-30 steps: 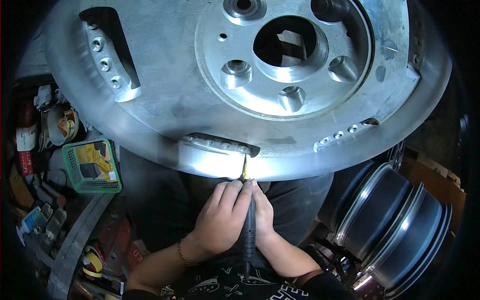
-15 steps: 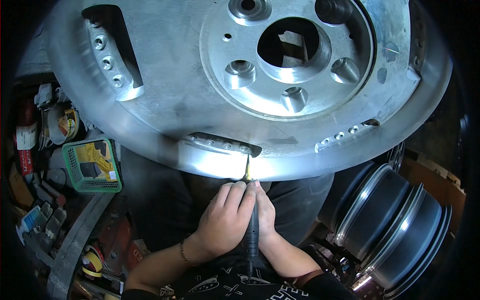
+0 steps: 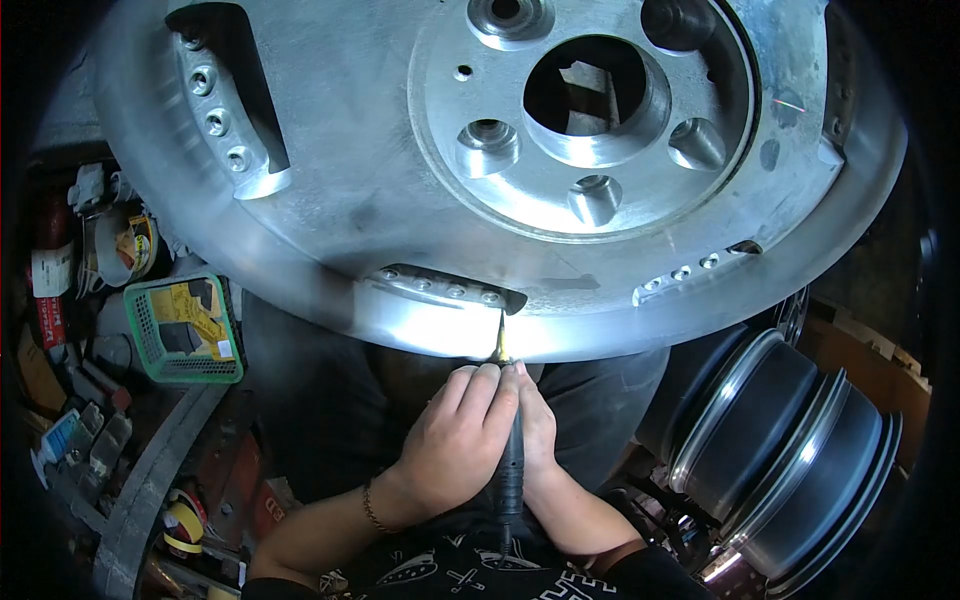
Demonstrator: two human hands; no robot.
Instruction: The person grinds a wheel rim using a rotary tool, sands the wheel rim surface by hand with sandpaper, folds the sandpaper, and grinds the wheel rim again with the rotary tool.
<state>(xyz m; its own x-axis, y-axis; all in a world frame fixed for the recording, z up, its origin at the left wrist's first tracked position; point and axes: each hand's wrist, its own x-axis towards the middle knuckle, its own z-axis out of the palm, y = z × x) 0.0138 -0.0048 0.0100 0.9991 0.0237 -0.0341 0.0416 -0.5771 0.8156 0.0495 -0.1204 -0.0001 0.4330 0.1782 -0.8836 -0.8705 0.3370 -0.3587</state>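
A large bare-metal wheel with a round centre bore and several bolt holes fills the upper view. Both hands grip a slim black rotary tool, its cord running back toward my shirt. My left hand wraps over it from the left, fingers bent near its front end. From the other side, my right hand closes around it, its fingers partly hidden. The pointed, yellowish tip reaches the near edge of a slot in the wheel; whether it touches the metal, I cannot tell.
On the left, a green plastic basket holds yellow and dark sheets. Bottles, tape rolls and other clutter lie around a curved metal strip. Dark wheel rims with polished edges are stacked at lower right. My legs are under the wheel.
The wheel's centre appears slightly farther right in view. My hands and the rotary tool have shifted slightly right too, with the tip still by the slot's right end. Both grips are unchanged.
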